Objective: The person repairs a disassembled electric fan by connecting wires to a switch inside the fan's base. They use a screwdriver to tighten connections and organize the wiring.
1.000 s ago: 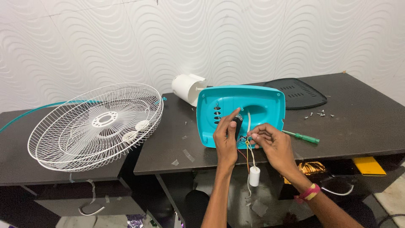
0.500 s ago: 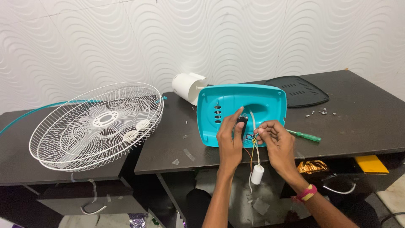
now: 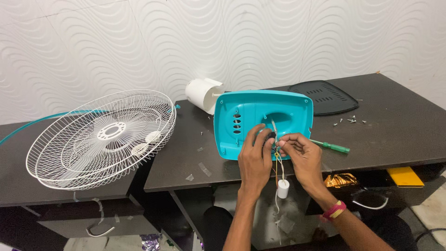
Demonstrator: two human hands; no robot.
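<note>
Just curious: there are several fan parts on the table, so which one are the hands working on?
The turquoise plastic housing, standing upright; the white wire guard and black cover lie untouched.

A teal plastic housing (image 3: 263,122), rounded-rectangular with a row of slots on its left and a recessed middle, stands tilted on edge at the frame's centre, on the dark table's front edge. Thin white and yellow wires (image 3: 277,160) run from its lower middle down to a small white cylinder (image 3: 283,188) hanging below the table edge.
</note>
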